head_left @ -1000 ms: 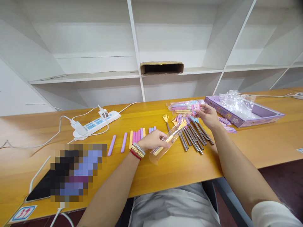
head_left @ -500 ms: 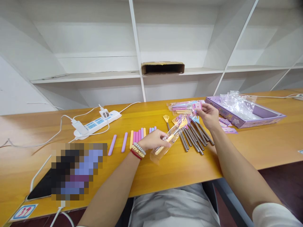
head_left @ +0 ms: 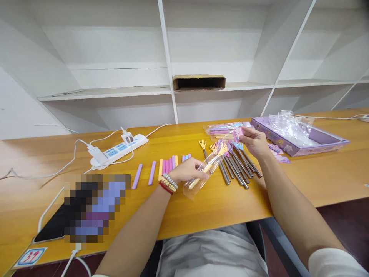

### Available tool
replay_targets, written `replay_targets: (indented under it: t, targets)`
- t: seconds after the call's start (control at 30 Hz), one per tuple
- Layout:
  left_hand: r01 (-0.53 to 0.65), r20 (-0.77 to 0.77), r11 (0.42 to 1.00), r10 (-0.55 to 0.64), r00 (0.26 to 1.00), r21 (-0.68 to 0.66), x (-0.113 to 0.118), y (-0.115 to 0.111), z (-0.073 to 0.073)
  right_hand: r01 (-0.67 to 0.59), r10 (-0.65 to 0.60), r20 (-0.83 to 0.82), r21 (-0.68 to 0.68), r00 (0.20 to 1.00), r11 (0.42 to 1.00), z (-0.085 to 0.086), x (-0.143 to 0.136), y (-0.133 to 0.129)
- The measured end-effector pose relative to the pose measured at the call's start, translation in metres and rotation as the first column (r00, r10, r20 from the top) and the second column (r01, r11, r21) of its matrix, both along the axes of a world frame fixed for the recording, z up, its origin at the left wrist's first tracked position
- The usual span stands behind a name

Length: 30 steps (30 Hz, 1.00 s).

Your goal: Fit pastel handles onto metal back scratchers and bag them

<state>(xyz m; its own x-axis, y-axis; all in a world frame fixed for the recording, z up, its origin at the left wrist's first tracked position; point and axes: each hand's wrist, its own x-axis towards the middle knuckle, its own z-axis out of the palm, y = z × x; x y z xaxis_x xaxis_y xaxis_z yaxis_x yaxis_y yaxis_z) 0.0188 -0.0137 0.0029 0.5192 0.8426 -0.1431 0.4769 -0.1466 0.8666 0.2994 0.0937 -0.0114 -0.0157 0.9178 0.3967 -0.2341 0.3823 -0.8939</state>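
My left hand [head_left: 190, 170] is closed around a yellow back scratcher [head_left: 206, 168], which lies inside a long clear plastic bag [head_left: 192, 191]. Its claw end points up and to the right. Between the fingertips of my right hand [head_left: 255, 141] is a small pink printed card [head_left: 238, 134], at the upper end of the bag. Whether the card is inside the bag's mouth I cannot tell. Beneath and beside the bag lie several back scratchers [head_left: 238, 169] with metal rods and yellow, purple or blue claws. Left of my left hand, loose coloured handles [head_left: 152, 173] lie in a row.
Bagged back scratchers [head_left: 221, 130] lie at the back. A purple box [head_left: 328, 149] with clear bags [head_left: 291, 129] stands at the right, with pink cards [head_left: 281, 158] beside it. At the left are a power strip [head_left: 118, 151], cables and a dark, blurred-over device [head_left: 50, 227].
My right hand has shifted slightly with the pink card, which now sits a little lower and to the left, closer to the bag's end. My left hand stays in place.
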Motion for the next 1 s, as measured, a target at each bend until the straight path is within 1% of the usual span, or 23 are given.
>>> replay_targets:
  t: [0.13,0.23,0.43,0.57,0.63,0.7,0.83,0.93,1.0]
  targets:
    - [-0.004,-0.015,1.0,0.004,1.0,-0.013,0.0001,-0.0005,0.0023,0.04,-0.04,0.043,-0.009,0.998,0.999,-0.0016,-0.0006,0.0011]
    - [-0.013,-0.021,1.0,0.013,1.0,-0.005,-0.0002,-0.0009,0.0028,0.059,-0.058,0.034,-0.01,0.998,0.998,-0.0013,-0.0012,0.001]
    - [0.005,-0.029,1.0,-0.005,1.0,0.007,-0.0009,-0.0004,0.0017,0.018,-0.017,0.043,-0.005,0.999,1.0,0.0011,-0.0002,-0.0011]
    - [0.016,-0.011,1.0,-0.016,1.0,-0.001,-0.0002,-0.0002,0.0005,0.033,-0.032,0.025,-0.035,0.999,0.999,0.002,0.0008,-0.0008]
    - [0.011,-0.019,1.0,-0.011,1.0,-0.003,0.0,-0.0002,0.0,0.002,0.0,0.056,-0.041,0.998,0.999,0.002,0.0012,-0.0008]
    - [0.001,-0.035,1.0,-0.001,0.999,0.004,0.0,-0.0001,-0.0005,-0.053,0.058,0.095,-0.058,0.994,0.997,0.0021,0.0016,-0.0015]
    - [0.014,-0.026,1.0,-0.013,1.0,0.011,-0.0002,0.0001,-0.0011,-0.151,0.166,0.115,-0.13,0.979,0.98,0.0025,0.0023,-0.0037]
    - [0.015,-0.012,1.0,-0.015,1.0,0.007,0.0,0.0,-0.0011,-0.188,0.21,0.114,-0.178,0.971,0.966,0.0017,0.0038,-0.0036]
    - [0.002,-0.015,1.0,-0.002,1.0,0.008,0.0003,-0.0003,-0.0007,-0.197,0.222,0.12,-0.187,0.968,0.962,0.0001,0.0054,-0.0021]
